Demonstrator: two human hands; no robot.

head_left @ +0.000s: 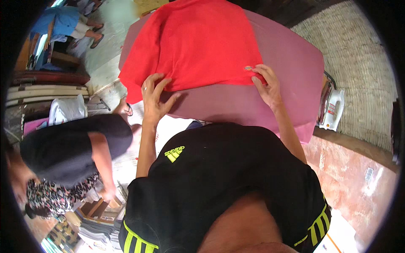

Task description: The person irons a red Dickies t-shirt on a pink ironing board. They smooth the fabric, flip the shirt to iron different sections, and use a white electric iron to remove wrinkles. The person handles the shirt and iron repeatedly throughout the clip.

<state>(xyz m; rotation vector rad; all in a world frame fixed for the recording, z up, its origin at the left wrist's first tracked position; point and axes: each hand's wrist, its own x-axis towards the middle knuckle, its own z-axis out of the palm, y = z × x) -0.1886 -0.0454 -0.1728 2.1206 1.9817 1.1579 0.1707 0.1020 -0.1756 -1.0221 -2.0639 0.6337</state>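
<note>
A red piece of clothing or cloth [206, 42] lies spread on a table with a dusky pink cover [291, 55]. A small label sits near its lower right corner. My left hand [155, 97], with a ring on one finger, has its fingertips on the near edge of the red cloth. Its thumb stands apart over the pink cover. At the lower right corner, beside the label, my right hand [268, 86] touches the cloth with curved fingers, thumb and fingers apart. Both hands are open.
A white iron [334, 109] stands past the table's right edge, by a woven mat wall [350, 63]. To the left, a person in a dark top [76, 147] is close by. Another person in blue [63, 21] is farther off. Rolled or stacked boards [46, 92] lie at far left.
</note>
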